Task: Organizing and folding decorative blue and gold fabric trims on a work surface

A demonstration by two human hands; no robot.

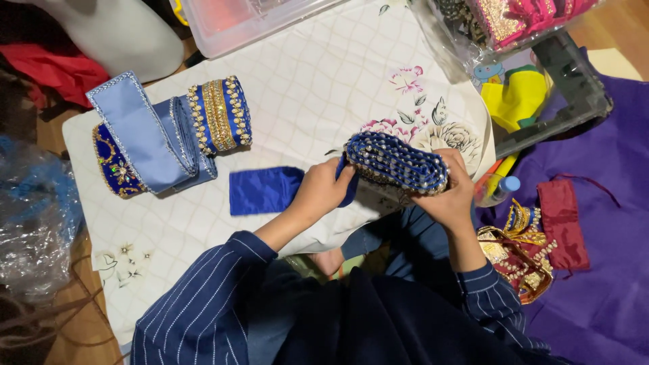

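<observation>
Both hands hold a rolled blue band studded with rows of pale beads (397,162) above the edge of a white quilted cloth (304,88). My left hand (321,189) grips its left end, thumb on top. My right hand (451,196) wraps around its right end. A flat royal-blue fabric pouch (262,190) lies on the cloth just left of my left hand. Farther left lie a blue roll trimmed with gold and pearls (220,113), a wide light-blue ribbon (138,132) and a dark blue embroidered piece (113,165).
A clear plastic box (236,27) stands at the top. A clear bin with yellow and pink items (541,88) is at upper right. Purple cloth (608,223), a maroon pouch (564,223) and a red-gold ornament (520,260) lie at right. Crumpled plastic (34,223) is at left.
</observation>
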